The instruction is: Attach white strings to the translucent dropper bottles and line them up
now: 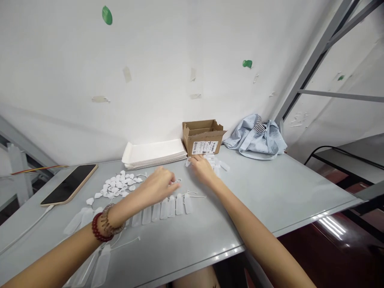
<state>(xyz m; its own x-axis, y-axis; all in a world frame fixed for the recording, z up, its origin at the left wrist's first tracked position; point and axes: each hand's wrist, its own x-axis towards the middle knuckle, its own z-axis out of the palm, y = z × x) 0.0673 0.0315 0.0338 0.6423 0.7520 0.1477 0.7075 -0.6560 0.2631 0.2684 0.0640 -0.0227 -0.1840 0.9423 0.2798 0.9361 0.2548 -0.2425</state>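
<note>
1. At the far left of the counter (270, 188) I see a phone (69, 185) lying face up, with a white cable running off its near end.
2. Right of it lies a heap of small white caps (118, 185), and behind that, against the wall, a stack of white sheets (154, 153).
3. My left hand (159, 184), beaded bracelets (103, 226) on its wrist, sits just right of the heap; its fingers are curled together, and I cannot tell what, if anything, they pinch.
4. Just near of that hand a row of clear flat tags (168, 207) lies side by side on the counter, with more of them trailing toward the near left edge.
5. My right hand (201, 169) is farther out, fingers bent down onto a small cluster of clear pieces (220, 165) in front of the cardboard box (203, 137); it touches them, but the grip is hidden.
6. Far right of the box, a light blue cloth bag (255, 138) slumps against the wall.
</note>
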